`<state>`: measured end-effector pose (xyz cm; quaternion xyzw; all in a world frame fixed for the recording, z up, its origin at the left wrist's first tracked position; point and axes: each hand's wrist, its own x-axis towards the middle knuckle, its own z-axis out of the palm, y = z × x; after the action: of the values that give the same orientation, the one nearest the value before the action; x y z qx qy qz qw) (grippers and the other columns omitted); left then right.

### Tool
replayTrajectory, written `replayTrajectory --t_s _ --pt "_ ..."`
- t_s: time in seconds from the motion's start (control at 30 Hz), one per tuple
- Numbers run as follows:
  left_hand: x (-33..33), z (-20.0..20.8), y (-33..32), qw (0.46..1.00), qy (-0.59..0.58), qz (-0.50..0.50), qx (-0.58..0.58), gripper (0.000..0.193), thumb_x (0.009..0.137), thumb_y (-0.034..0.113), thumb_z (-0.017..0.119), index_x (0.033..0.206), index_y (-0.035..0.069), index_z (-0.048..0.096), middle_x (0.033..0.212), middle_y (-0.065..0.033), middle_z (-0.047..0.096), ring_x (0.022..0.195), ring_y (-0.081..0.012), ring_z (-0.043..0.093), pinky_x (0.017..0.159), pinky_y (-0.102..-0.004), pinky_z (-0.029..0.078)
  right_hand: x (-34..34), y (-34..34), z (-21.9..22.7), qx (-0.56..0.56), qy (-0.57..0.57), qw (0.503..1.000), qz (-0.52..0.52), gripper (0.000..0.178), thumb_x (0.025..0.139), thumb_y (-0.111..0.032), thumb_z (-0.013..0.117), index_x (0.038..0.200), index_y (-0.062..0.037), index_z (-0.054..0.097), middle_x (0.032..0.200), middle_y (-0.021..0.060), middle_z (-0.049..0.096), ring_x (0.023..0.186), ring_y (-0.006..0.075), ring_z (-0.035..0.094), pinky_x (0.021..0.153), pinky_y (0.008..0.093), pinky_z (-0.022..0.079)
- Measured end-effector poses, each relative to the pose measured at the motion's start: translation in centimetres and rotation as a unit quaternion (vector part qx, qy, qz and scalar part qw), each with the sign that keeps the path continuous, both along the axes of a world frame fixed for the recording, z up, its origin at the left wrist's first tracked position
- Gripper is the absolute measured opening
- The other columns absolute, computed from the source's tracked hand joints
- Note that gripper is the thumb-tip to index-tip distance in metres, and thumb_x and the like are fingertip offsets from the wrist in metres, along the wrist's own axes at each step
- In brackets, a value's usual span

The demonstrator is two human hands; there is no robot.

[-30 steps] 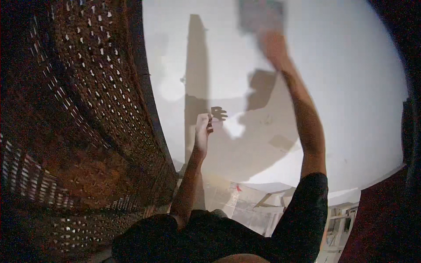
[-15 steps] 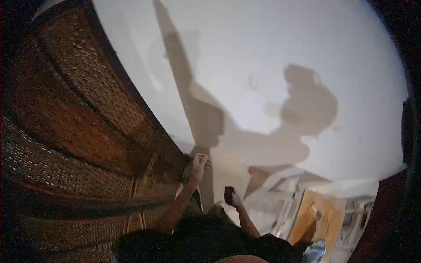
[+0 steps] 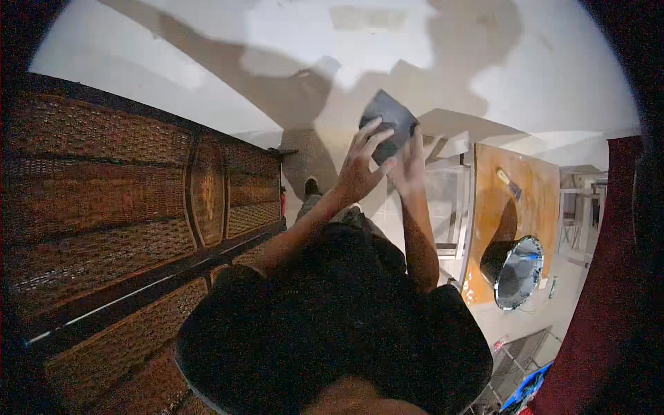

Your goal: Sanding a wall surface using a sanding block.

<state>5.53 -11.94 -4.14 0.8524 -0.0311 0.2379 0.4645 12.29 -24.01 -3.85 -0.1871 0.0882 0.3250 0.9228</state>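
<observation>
A dark grey piece of sandpaper (image 3: 389,114), squarish and with one corner pointing up, is held up in front of me between both hands. My left hand (image 3: 357,169) has its fingers spread over the face of the sheet, pressing on its lower left part. My right hand (image 3: 409,166) grips the right edge; its fingers are partly hidden behind the sheet. A pale wall (image 3: 443,76) stands just beyond, with shadows of my head and arms on it.
To the left is a dark wooden panel with woven sections (image 3: 104,187). An orange-brown tabletop (image 3: 536,162) on my right bears a flat tool with a handle (image 3: 510,184) and a round, smeared tub (image 3: 519,273). Dark red cloth (image 3: 595,228) hangs at the far right.
The view has tilted and turned. My right hand has risen with the dark sheet, and my left hand, formerly empty beside the woven panel, has come over to hold it too.
</observation>
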Motion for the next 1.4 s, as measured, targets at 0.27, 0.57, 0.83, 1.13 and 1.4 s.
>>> replayTrajectory --t_s 0.27,0.57,0.83,1.13,1.4 --pt "-0.1 -0.8 1.0 0.977 -0.037 0.152 -0.143 0.044 0.097 0.008 0.063 0.137 0.000 0.048 0.130 -0.0195 0.055 0.122 -0.0283 0.056 0.105 -0.0408 0.045 -0.3 2.9 -8.6 -0.103 -0.118 0.986 0.065 0.066 0.105 -0.049 0.045 0.137 0.0088 0.052 0.130 0.0171 0.063 0.120 0.0259 0.060 0.107 0.0357 0.044" --pt "2.8 -3.1 14.2 0.821 -0.006 0.141 -0.553 0.020 0.097 0.004 0.057 0.117 0.001 0.063 0.110 -0.0045 0.065 0.105 -0.0134 0.059 0.094 -0.0293 0.046 3.7 11.3 -1.9 -0.368 -0.390 0.844 0.014 0.065 0.099 -0.010 0.062 0.155 -0.0039 0.031 0.154 0.0177 0.043 0.141 0.0279 0.043 0.115 0.0396 0.035" --pt "9.9 0.9 22.4 0.895 -0.112 0.394 -0.177 0.046 0.075 0.004 0.082 0.113 0.000 0.056 0.110 -0.0169 0.062 0.098 -0.0276 0.064 0.087 -0.0391 0.052 10.4 21.0 1.7 -0.462 -0.496 0.735 0.029 0.022 0.099 -0.012 0.063 0.112 0.0050 0.069 0.104 0.0123 0.072 0.095 0.0191 0.066 0.090 0.0330 0.051" --pt "13.9 3.4 27.4 0.907 -0.219 0.320 -0.163 0.059 0.094 0.030 0.059 0.138 -0.003 0.039 0.133 -0.0240 0.048 0.129 -0.0368 0.046 0.110 -0.0463 0.035 13.1 32.4 8.2 -0.381 -0.677 0.629 0.029 0.028 0.091 -0.007 0.059 0.113 0.0053 0.068 0.110 0.0183 0.070 0.099 0.0200 0.065 0.086 0.0333 0.052" --pt "17.6 6.4 29.9 0.810 -0.297 0.247 -0.441 0.062 0.102 0.024 0.052 0.149 -0.007 0.027 0.135 -0.0214 0.047 0.123 -0.0272 0.048 0.105 -0.0384 0.039 16.3 35.8 7.6 -0.262 -0.729 0.612 0.159 0.052 0.105 -0.029 0.035 0.140 0.0044 0.053 0.144 0.0210 0.052 0.136 0.0324 0.046 0.117 0.0404 0.030"
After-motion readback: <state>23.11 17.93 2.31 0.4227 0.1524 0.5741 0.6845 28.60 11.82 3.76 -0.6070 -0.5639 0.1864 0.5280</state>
